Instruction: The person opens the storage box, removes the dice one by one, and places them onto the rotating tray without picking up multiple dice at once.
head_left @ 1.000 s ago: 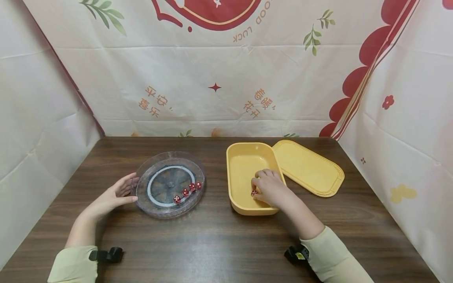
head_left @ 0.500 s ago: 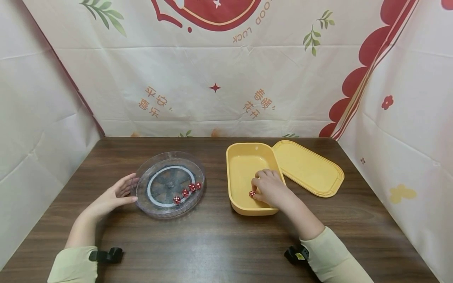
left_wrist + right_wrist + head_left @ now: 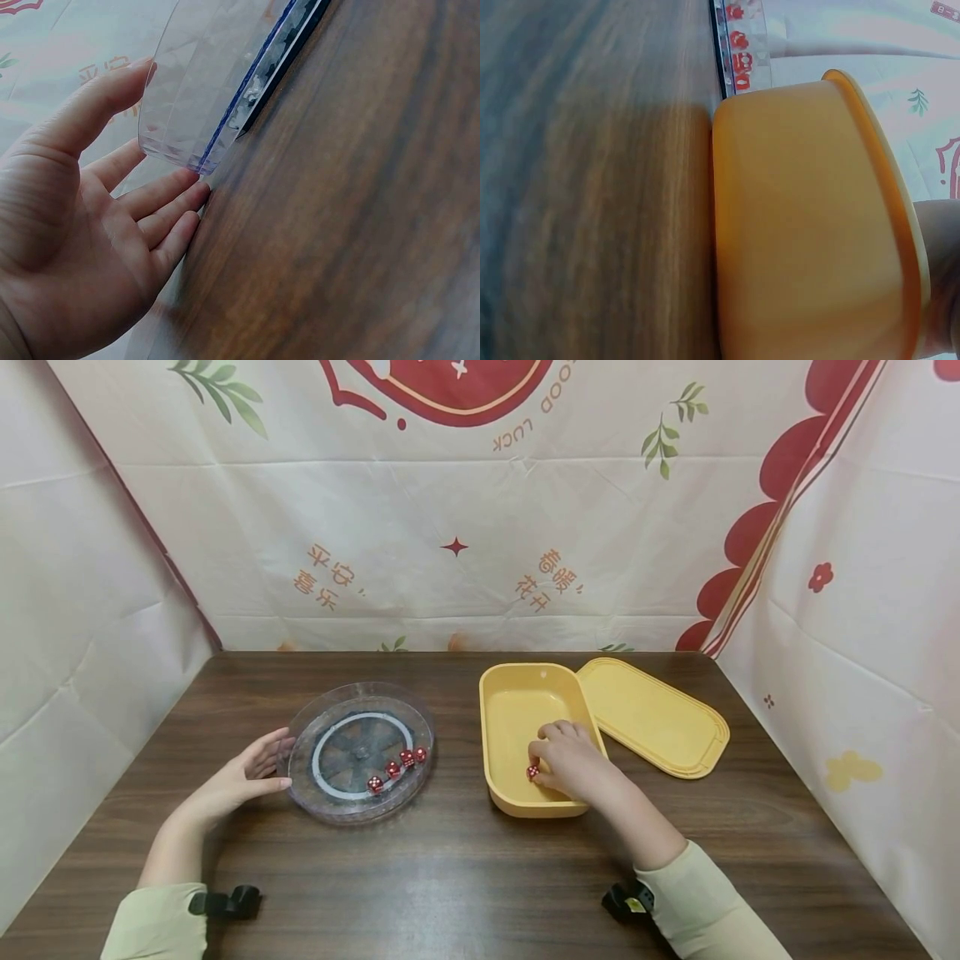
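Note:
A round clear plastic tray with a dark base and a pale ring sits on the left of the table. Several red dice with white pips lie inside it, toward its right front. My left hand is at the tray's left side, fingers relaxed and spread, fingertips at the clear wall. In the yellow box, my right hand reaches over the right rim. Its thumb and index finger pinch a red die low in the box. The box wall hides most of that hand in the right wrist view.
A flat yellow lid lies to the right of the box, one end beside its rim. Dark wood tabletop stretches in front of both containers. A printed white cloth hangs behind and along the sides.
The red die at my right fingertips has shifted slightly left and shows more of itself. My right fingers have moved a little with it. My left hand and the tray stay put.

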Action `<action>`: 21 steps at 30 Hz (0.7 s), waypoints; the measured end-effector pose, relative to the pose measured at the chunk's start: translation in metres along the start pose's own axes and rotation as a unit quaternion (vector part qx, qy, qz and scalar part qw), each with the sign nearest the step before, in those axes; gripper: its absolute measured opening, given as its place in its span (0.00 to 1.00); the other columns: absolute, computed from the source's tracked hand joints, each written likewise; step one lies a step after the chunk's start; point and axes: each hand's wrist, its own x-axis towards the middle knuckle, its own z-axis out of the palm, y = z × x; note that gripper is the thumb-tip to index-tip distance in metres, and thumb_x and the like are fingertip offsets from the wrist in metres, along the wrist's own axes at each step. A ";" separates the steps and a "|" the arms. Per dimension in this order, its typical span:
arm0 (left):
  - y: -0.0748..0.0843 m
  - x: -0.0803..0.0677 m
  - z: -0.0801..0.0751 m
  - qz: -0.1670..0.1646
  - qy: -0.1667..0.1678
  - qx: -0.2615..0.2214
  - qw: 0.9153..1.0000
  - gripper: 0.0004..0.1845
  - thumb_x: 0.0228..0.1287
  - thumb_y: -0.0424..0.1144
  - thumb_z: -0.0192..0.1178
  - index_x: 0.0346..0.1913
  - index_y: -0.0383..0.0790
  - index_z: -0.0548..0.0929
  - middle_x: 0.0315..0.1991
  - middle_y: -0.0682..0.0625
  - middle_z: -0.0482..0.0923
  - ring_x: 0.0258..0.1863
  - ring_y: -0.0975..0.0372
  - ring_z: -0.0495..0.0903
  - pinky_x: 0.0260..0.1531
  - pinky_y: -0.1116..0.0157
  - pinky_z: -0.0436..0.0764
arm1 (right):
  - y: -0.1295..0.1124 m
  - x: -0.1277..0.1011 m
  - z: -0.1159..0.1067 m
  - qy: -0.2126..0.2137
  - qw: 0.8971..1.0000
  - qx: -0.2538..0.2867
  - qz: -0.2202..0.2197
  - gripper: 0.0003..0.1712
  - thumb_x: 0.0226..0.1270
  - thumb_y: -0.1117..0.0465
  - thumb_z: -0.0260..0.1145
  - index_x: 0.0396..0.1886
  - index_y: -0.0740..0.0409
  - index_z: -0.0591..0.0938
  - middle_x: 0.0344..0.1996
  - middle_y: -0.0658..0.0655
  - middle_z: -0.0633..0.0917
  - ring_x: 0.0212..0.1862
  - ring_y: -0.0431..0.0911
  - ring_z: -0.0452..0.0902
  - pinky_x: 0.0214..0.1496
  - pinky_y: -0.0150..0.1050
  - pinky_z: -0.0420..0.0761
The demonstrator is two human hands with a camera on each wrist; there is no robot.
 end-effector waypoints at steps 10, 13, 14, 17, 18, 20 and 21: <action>0.000 -0.001 0.001 -0.006 0.000 0.004 1.000 0.43 0.64 0.32 0.62 0.75 0.35 0.47 0.71 0.31 0.50 0.69 0.37 0.47 0.50 0.83 0.61 | 0.000 -0.002 -0.007 0.004 1.000 -0.002 -0.002 0.09 0.57 0.51 0.72 0.28 0.45 0.79 0.46 0.59 0.77 0.55 0.59 0.66 0.59 0.58 0.59; 0.001 -0.001 0.000 -0.008 -0.001 0.005 1.000 0.43 0.64 0.32 0.62 0.75 0.35 0.47 0.71 0.31 0.50 0.69 0.38 0.47 0.50 0.83 0.61 | -0.001 -0.002 -0.009 0.014 1.000 -0.001 -0.008 0.10 0.56 0.52 0.72 0.27 0.45 0.79 0.43 0.57 0.77 0.54 0.58 0.66 0.59 0.57 0.60; 0.001 -0.001 0.000 -0.008 0.000 0.005 1.000 0.43 0.64 0.32 0.62 0.75 0.35 0.47 0.71 0.31 0.50 0.69 0.38 0.47 0.50 0.83 0.61 | -0.001 -0.003 -0.010 0.017 1.000 -0.001 -0.010 0.10 0.56 0.52 0.73 0.27 0.45 0.79 0.42 0.57 0.76 0.54 0.57 0.66 0.58 0.57 0.60; 0.002 -0.001 0.000 -0.007 0.000 0.003 1.000 0.43 0.64 0.32 0.62 0.75 0.35 0.47 0.71 0.31 0.50 0.69 0.38 0.47 0.50 0.84 0.61 | -0.002 -0.002 -0.012 0.023 1.000 0.001 -0.015 0.10 0.55 0.52 0.73 0.26 0.44 0.78 0.41 0.56 0.75 0.53 0.57 0.67 0.58 0.56 0.60; 0.002 -0.001 0.000 -0.007 0.000 0.004 1.000 0.43 0.64 0.32 0.62 0.75 0.35 0.47 0.71 0.31 0.50 0.69 0.38 0.47 0.50 0.84 0.61 | -0.002 -0.002 -0.013 0.025 1.000 0.001 -0.017 0.10 0.55 0.52 0.73 0.26 0.44 0.78 0.40 0.56 0.75 0.53 0.57 0.67 0.58 0.56 0.60; 0.002 -0.001 0.000 -0.006 0.000 0.003 1.000 0.43 0.64 0.31 0.62 0.75 0.35 0.47 0.71 0.30 0.50 0.69 0.38 0.47 0.50 0.84 0.61 | -0.003 -0.002 -0.014 0.030 0.999 0.000 -0.019 0.10 0.55 0.52 0.72 0.26 0.44 0.78 0.40 0.56 0.75 0.53 0.57 0.66 0.59 0.56 0.60; 0.002 -0.001 0.000 -0.005 0.000 0.003 1.000 0.43 0.64 0.31 0.62 0.75 0.34 0.47 0.71 0.30 0.50 0.69 0.38 0.47 0.50 0.84 0.61 | -0.003 -0.002 -0.015 0.032 0.999 0.000 -0.019 0.09 0.55 0.52 0.72 0.26 0.44 0.78 0.41 0.56 0.75 0.53 0.56 0.66 0.59 0.56 0.60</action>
